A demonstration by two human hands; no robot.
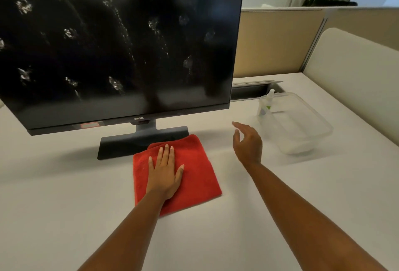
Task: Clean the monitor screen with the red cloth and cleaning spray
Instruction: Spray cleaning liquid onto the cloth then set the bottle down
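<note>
The left hand (165, 171) lies flat, fingers straight, on a folded red cloth (194, 175) on the white desk (64, 206), just before the monitor (118, 39) stand. The right hand (248, 143) hovers empty, fingers loosely spread, near a clear plastic tub (302, 123) holding the spray bottle (266, 103). The dark screen carries wet blotches.

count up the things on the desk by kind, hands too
monitor: 1
red cloth: 1
spray bottle: 1
clear plastic tub: 1
hands: 2, left hand flat on the cloth, right hand raised and holding nothing
total: 6
</note>
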